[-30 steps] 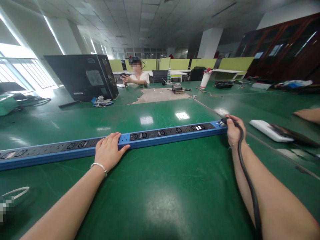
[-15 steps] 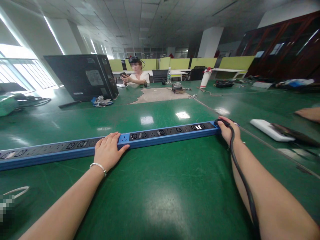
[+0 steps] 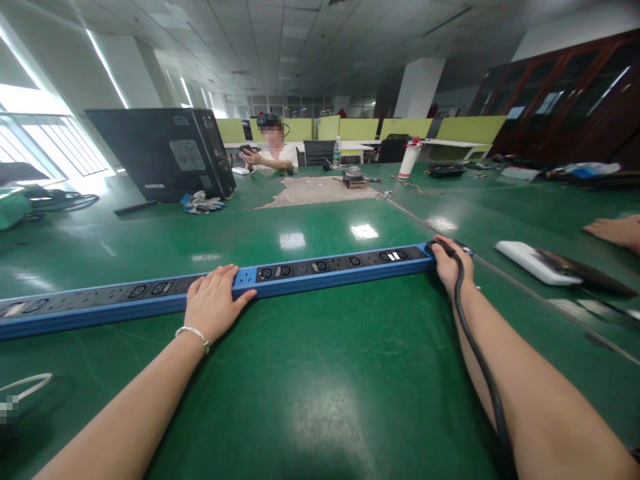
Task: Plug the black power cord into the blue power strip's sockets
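A long blue power strip (image 3: 325,280) with black socket panels lies across the green table (image 3: 320,393), running out of view on the left. My left hand (image 3: 213,300) is wrapped over its middle, fingers on top and thumb along the near side, beside a blue socket section. At the strip's right end, my right hand (image 3: 454,267) is closed around the tip, where a thick black cable (image 3: 475,347) comes out. From there the cable runs down along my right forearm. Part of the strip's end is hidden by my right fingers.
Right of my right hand lie a white flat device (image 3: 533,260) and a dark flat object (image 3: 590,275); another person's hand (image 3: 613,232) rests beyond. Farther back stand a computer tower (image 3: 165,157), gloves (image 3: 203,203), a bottle (image 3: 337,153), a red-topped white cylinder (image 3: 410,160) and a seated person (image 3: 280,160).
Both hands keep their hold on the power strip, which lies almost as before. The whole view has shifted slightly.
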A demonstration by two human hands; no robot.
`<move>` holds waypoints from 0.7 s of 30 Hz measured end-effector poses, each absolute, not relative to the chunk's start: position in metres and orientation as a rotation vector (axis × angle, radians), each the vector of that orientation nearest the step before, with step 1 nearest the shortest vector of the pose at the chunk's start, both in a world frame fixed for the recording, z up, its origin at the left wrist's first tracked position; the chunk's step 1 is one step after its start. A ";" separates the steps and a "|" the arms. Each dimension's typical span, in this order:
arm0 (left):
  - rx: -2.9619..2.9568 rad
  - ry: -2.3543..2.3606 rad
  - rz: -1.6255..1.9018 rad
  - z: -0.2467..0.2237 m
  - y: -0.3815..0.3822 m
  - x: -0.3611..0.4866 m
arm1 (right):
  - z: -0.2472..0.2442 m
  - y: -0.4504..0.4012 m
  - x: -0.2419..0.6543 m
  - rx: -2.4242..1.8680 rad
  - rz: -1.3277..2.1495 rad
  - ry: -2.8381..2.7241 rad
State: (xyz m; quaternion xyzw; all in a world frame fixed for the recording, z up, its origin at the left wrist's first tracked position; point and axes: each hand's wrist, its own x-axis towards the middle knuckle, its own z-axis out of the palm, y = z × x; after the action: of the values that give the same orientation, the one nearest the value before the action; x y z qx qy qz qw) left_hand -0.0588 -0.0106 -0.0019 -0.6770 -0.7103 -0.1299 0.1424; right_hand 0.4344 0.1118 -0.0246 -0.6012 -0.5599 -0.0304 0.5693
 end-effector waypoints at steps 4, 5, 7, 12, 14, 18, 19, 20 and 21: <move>-1.960 -2.037 -0.389 -0.002 -0.011 -0.060 | -0.017 0.108 0.425 -1.393 -0.037 -1.202; -1.959 -2.033 -0.392 -0.002 -0.011 -0.060 | -0.013 0.107 0.423 -1.374 -0.046 -1.183; -1.960 -2.028 -0.397 -0.003 -0.011 -0.060 | -0.007 0.106 0.420 -1.308 -0.096 -1.127; -1.955 -2.027 -0.389 -0.003 -0.011 -0.060 | 0.000 0.103 0.410 -1.239 -0.063 -1.251; -1.949 -2.032 -0.377 -0.002 -0.011 -0.059 | -0.003 0.103 0.406 -1.299 -0.006 -1.340; -1.954 -2.040 -0.372 -0.002 -0.011 -0.058 | -0.009 0.104 0.405 -1.388 -0.016 -1.352; -1.955 -2.040 -0.372 -0.002 -0.011 -0.058 | -0.010 0.104 0.406 -1.399 -0.022 -1.347; -1.956 -2.039 -0.371 -0.002 -0.011 -0.059 | -0.010 0.104 0.407 -1.408 -0.028 -1.344; -1.955 -2.037 -0.371 -0.002 -0.011 -0.059 | -0.010 0.104 0.408 -1.412 -0.034 -1.341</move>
State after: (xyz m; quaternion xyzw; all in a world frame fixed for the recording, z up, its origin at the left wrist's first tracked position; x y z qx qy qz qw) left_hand -0.0587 -0.0109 -0.0021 -0.6790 -0.7077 -0.1288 0.1465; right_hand 0.4078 0.1040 -0.0097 -0.5994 -0.5696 -0.0145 0.5622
